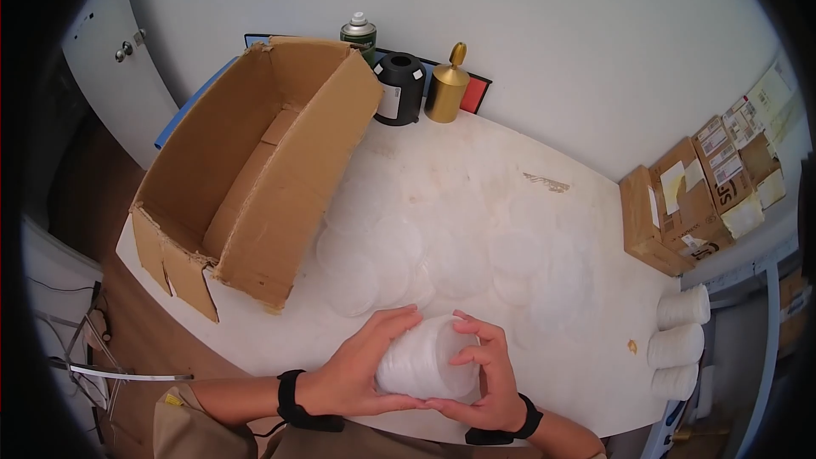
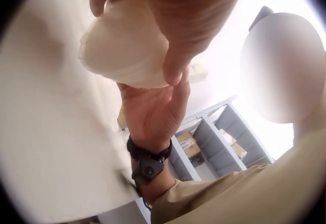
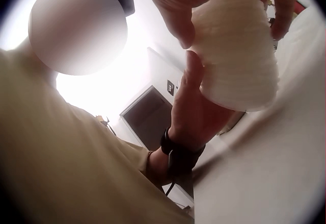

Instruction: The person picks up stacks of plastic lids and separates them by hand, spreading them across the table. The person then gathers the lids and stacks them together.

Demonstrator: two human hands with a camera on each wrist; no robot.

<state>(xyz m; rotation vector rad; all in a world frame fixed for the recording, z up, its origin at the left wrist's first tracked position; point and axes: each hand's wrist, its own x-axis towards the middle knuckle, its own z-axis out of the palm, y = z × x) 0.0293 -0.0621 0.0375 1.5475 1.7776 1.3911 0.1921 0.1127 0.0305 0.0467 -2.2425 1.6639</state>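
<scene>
In the head view a thick stack of thin white translucent discs [image 1: 425, 361] lies on its side between both hands, near the table's front edge. The left hand [image 1: 361, 365] grips its left end and underside, thumb along the near side. Around the right end curl the fingers of the right hand [image 1: 493, 374], and the two thumbs nearly meet. The left wrist view shows the stack [image 2: 122, 46] held off the table surface. In the right wrist view the stack's ridged side [image 3: 237, 51] shows between the hands.
Loose flat discs [image 1: 518, 246] overlap across the mid-table. An open cardboard box [image 1: 280, 204] stands at left. Behind are a spray can [image 1: 359, 31], a black container [image 1: 399, 89] and a gold one [image 1: 446, 93]. Several white stacks [image 1: 676, 346] line the right edge, near cartons [image 1: 680, 204].
</scene>
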